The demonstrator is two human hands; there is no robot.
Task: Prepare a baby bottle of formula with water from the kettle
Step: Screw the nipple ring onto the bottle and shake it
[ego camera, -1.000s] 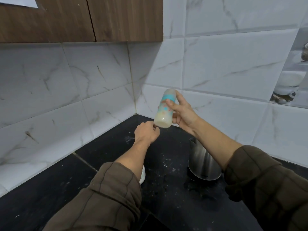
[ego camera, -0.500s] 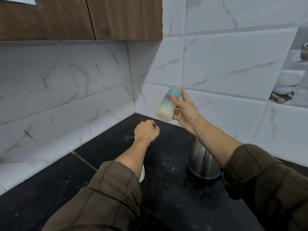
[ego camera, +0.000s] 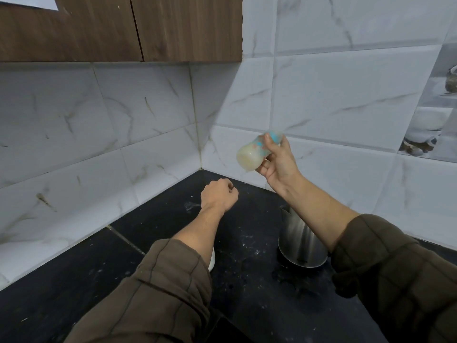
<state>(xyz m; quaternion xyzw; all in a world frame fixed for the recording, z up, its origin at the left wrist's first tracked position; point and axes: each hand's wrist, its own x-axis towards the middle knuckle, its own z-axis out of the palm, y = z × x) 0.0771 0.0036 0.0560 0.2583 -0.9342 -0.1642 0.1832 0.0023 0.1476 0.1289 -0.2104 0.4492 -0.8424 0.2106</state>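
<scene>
Below the grip lies one black counter [ego camera: 153, 246], speckled w/ white powder and a few wet patches, meeting two white marble-look tile walls in a corner. Above and left of the grip: one wood cabinet [ego camera: 118, 28] w/ two door panels. Two arms in view, both in brown sleeves pushed up the forearm. One steel kettle [ego camera: 300, 241] stands on the counter under the right forearm, below and slightly right of the grip, base on a dark pad. One baby bottle [ego camera: 254, 154], blurred, is held up in the air by the right hand [ego camera: 278, 164], fingers wrapped round its upper part near the blue collar; it's tilted, bottom end pointing down-left, milky cream liquid inside. Left hand [ego camera: 218, 194] is one closed fist, holding nothing visible, below and left of the bottle, apart from it, hovering over the counter. One small white object [ego camera: 211, 262] peeks out from under the left forearm; can't tell what.
</scene>
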